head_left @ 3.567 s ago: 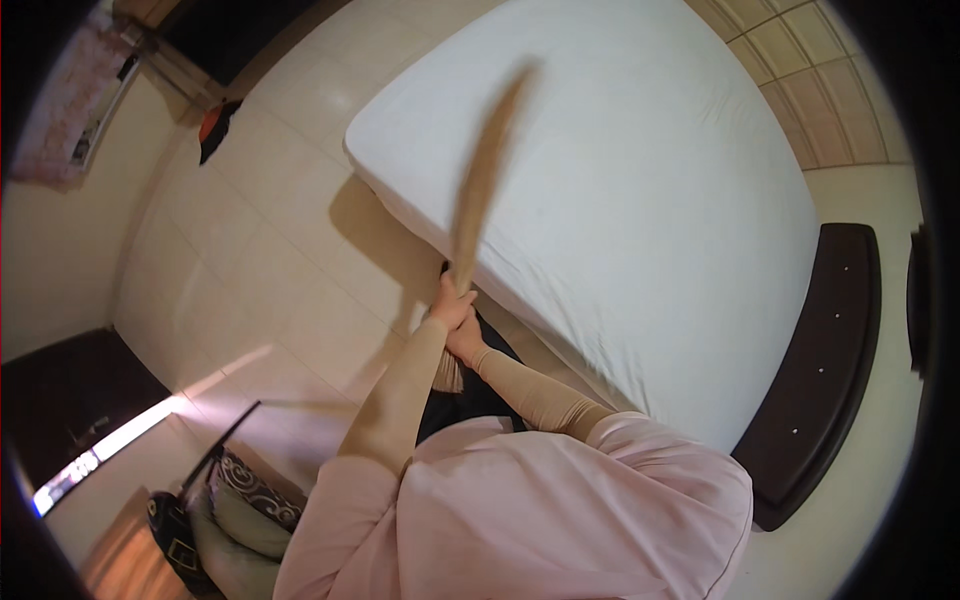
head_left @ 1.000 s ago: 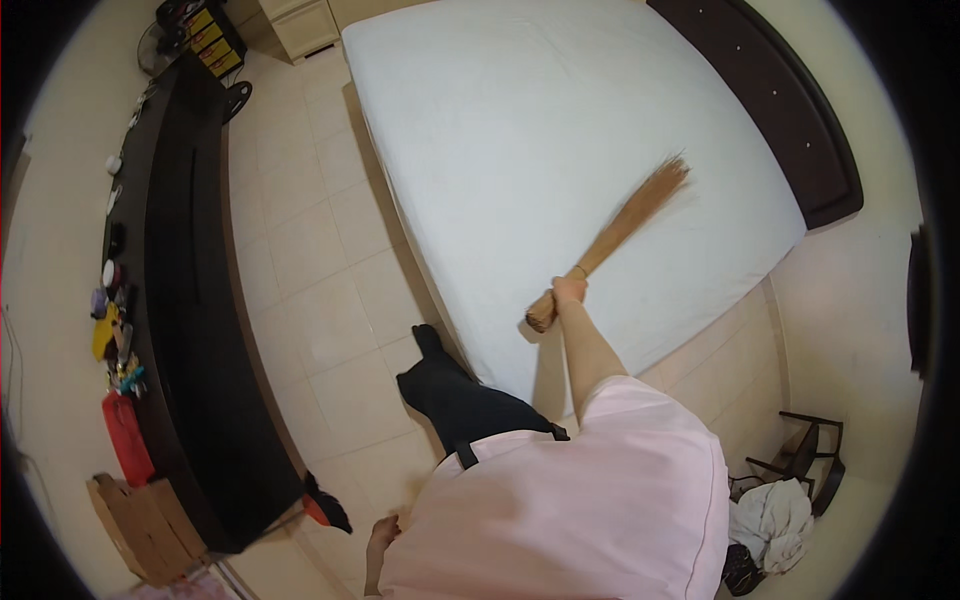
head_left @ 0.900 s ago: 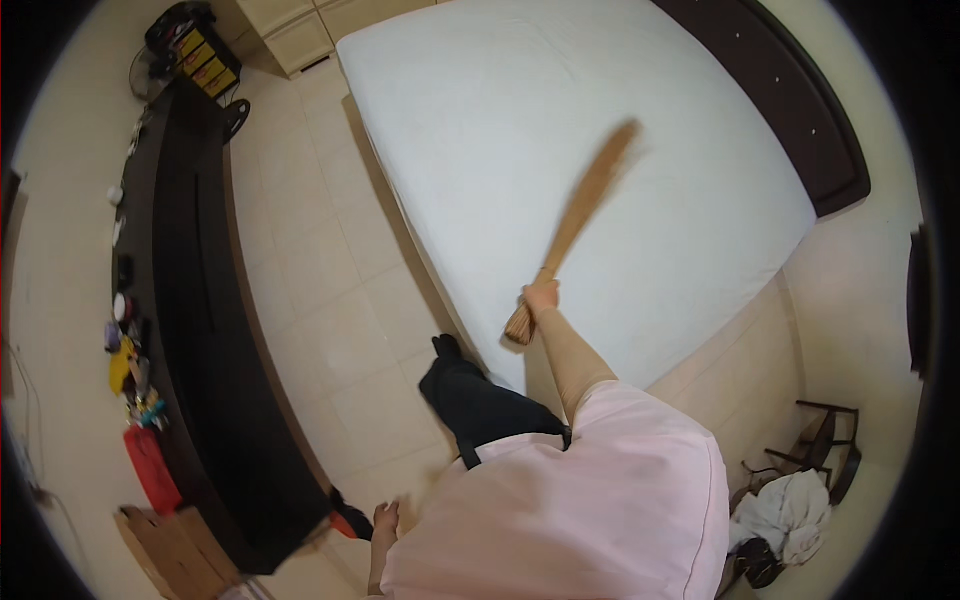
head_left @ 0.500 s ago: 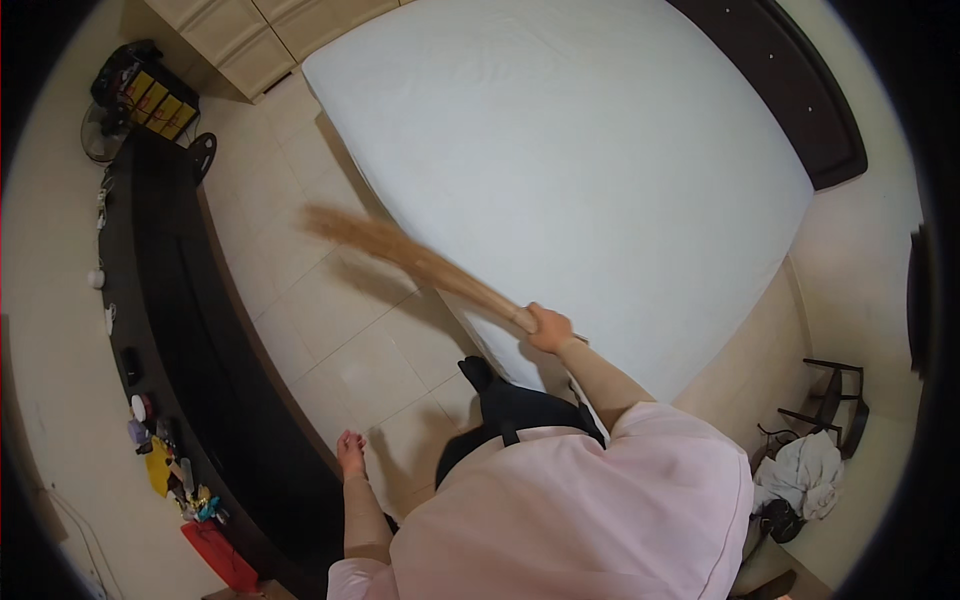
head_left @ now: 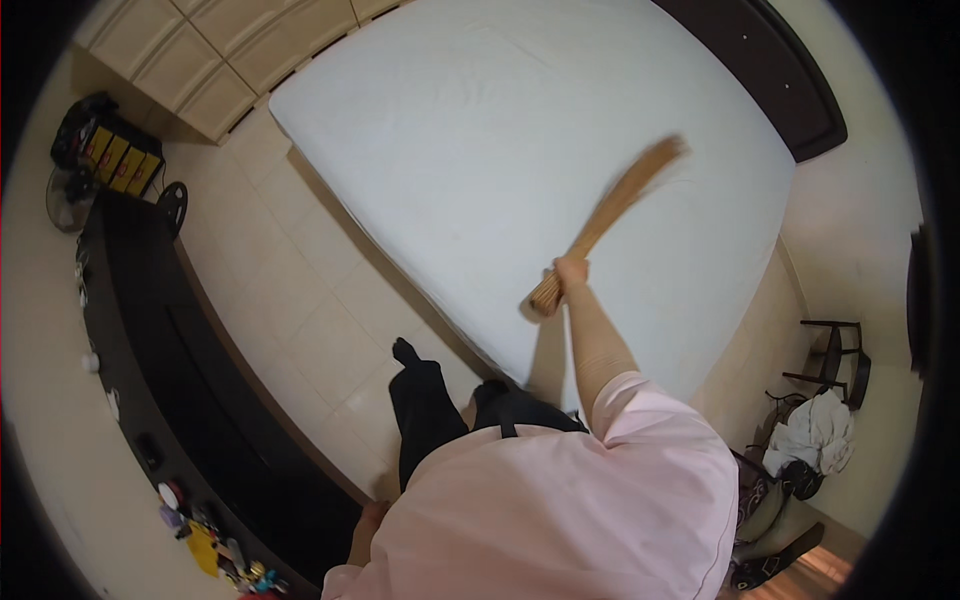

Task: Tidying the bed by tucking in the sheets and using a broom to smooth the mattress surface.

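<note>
My right hand [head_left: 571, 272] is closed around the lower, bound part of a straw broom [head_left: 611, 212]. The broom is raised over the bed's white sheet [head_left: 450, 130], with its bristles pointing to the far right. A shadow falls on the sheet beside the handle. Whether the bristles touch the sheet I cannot tell. At my left side, close to the dark cabinet, my left hand [head_left: 374, 516] shows only in part, and its fingers are mostly hidden by my shirt.
A long dark cabinet [head_left: 230, 400] with small items runs along the left wall. Beige drawers [head_left: 190, 70] stand at the far left, and a dark headboard [head_left: 765, 70] at the far right. Tiled floor [head_left: 310, 290] lies between bed and cabinet. A chair [head_left: 850, 365] and white cloth [head_left: 812, 432] are at right.
The broom has swung from the floor side on the left to over the bed on the right. My left hand has drawn back beside my body. My legs have shifted left.
</note>
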Action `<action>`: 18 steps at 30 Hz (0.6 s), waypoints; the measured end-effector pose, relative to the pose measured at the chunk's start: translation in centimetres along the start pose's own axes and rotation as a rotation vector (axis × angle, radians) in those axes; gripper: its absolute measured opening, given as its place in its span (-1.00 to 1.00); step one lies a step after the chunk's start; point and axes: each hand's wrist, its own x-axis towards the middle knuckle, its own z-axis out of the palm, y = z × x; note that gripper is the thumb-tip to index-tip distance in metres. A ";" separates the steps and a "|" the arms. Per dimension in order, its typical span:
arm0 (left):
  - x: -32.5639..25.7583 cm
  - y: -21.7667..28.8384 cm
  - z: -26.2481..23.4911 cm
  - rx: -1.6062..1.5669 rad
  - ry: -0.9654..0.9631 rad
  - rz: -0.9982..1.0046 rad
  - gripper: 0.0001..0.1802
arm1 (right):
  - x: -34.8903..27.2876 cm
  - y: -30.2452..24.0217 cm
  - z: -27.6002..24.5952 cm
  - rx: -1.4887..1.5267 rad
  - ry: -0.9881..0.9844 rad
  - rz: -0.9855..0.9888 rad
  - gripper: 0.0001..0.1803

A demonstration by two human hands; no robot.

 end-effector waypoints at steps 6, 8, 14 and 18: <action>2.1 19.8 -14.7 0.182 0.419 0.421 -0.52 | -16.0 0.6 10.8 -0.589 -0.463 -0.381 -0.32; 1.9 27.0 -18.7 0.207 0.362 0.496 -0.40 | -19.1 -0.6 12.3 -0.706 -0.628 -0.485 -0.39; 0.8 44.3 -23.5 0.184 0.336 0.646 -0.40 | -20.1 -5.7 10.5 -0.694 -0.457 -0.682 -0.56; 2.2 51.4 -23.5 0.210 0.205 0.623 -0.39 | -15.8 -6.3 6.7 -0.479 -0.059 -0.403 -0.53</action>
